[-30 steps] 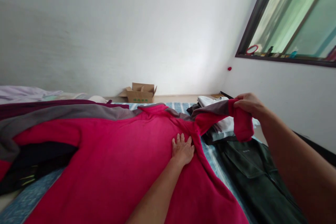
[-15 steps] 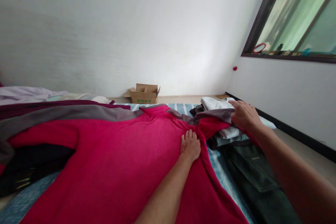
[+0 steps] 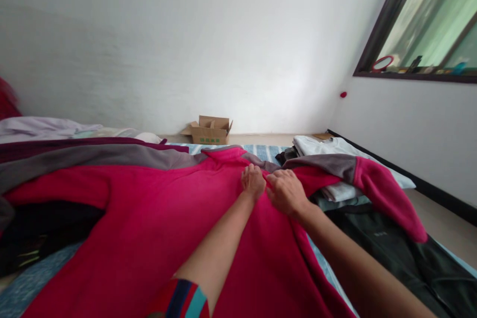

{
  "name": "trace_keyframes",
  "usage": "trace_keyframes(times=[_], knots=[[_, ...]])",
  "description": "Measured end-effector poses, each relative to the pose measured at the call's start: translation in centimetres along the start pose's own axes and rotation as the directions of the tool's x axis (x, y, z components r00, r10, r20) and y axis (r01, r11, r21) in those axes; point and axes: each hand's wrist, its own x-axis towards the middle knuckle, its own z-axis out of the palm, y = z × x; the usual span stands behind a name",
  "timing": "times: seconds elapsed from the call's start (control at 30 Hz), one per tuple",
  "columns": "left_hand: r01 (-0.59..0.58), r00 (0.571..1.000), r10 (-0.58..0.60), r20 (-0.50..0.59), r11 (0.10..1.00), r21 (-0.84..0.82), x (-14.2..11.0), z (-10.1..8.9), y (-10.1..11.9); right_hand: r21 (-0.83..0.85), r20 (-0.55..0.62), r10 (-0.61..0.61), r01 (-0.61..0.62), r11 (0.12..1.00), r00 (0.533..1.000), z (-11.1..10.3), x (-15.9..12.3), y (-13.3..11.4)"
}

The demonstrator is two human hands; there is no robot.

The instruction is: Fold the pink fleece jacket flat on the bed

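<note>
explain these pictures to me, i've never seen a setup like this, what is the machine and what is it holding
There is no machine here: these are a person's two bare hands. Every picture comes from one camera worn on the head, looking forward and down.

A pink top with grey parts lies spread over a blue striped cloth. The left hand and right hand are both at its shoulder, close together, fingers curled at the fabric. How firmly they grip it cannot be seen.

One sleeve stretches to the right, over folded white clothes and a dark garment. Beyond, near the wall, is an open cardboard box.
</note>
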Motion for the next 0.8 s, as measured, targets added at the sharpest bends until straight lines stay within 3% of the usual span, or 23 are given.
trace_keyframes(times=[0.13,0.33,0.57,0.8], knots=[[-0.047,0.999,0.046,0.02,0.999,0.028,2.8,0.6,-2.2,0.153,0.062,0.013,-0.023,0.988,0.998,3.6,-1.6,-3.9],[-0.17,0.979,0.162,0.121,0.984,0.057,5.2,1.9,-3.5,0.222,0.052,0.187,-0.194,0.956,0.981,7.5,-3.6,-4.2],[-0.217,0.968,0.204,0.144,0.973,0.083,7.1,2.5,-3.0,0.252,0.035,0.198,-0.2,0.947,0.98,7.5,-3.5,-4.1],[-0.151,0.985,0.14,0.098,0.982,0.11,7.2,2.8,-1.8,0.267,0.038,0.193,-0.196,0.943,0.98,7.3,-3.6,-4.0]])
